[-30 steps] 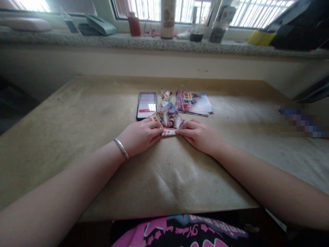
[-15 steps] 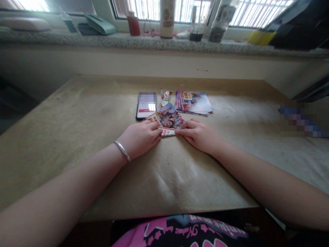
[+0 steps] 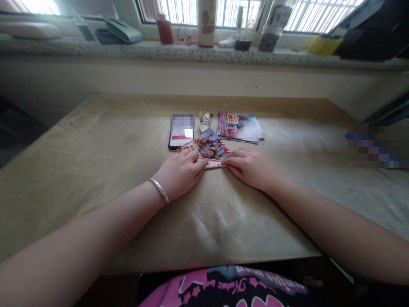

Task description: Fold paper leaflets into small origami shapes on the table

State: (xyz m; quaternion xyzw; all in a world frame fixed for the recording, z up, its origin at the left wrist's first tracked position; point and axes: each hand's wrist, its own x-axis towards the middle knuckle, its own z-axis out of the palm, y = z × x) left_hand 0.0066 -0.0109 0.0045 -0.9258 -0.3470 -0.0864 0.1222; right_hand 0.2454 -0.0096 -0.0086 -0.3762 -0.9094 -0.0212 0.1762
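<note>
folded glossy flyer (image 3: 207, 148), lower edge pinched between left hand (image 3: 180, 174), right hand (image 3: 251, 168)

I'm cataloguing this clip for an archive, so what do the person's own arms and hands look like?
Both arms are bare, with no sleeves or gloves in view. The left hand has a slim silver bangle at the wrist; the right hand shows no jewellery.
</note>
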